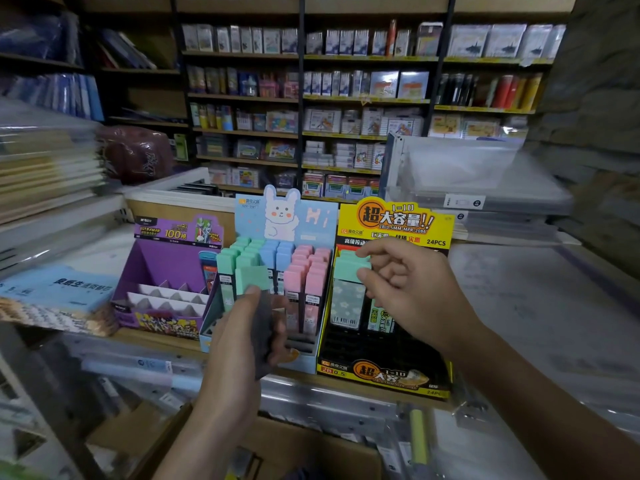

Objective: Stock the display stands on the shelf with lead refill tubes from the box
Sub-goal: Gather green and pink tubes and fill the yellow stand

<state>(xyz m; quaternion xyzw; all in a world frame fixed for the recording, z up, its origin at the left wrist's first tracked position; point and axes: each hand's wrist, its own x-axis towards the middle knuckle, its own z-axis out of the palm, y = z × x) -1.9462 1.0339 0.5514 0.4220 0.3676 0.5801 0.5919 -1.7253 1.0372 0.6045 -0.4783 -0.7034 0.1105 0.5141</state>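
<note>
Three display stands sit on the wooden shelf: a purple stand (162,271) with bare slots, a blue rabbit stand (277,216) holding green, blue and pink lead refill tubes (304,271), and a yellow-black stand (391,223). My left hand (242,327) grips a green-capped tube (251,280) with a dark body in front of the rabbit stand. My right hand (408,282) pinches the green cap of another tube (349,289), which stands in the yellow stand's upper left slot. The cardboard box (311,448) lies below the shelf, mostly hidden by my arms.
Blue booklets (59,289) lie left of the purple stand. Clear plastic folders (467,174) are stacked at the right, paper stacks (45,161) at the left. Full shelves of stationery (311,98) fill the background. A metal rail (329,403) runs under the shelf edge.
</note>
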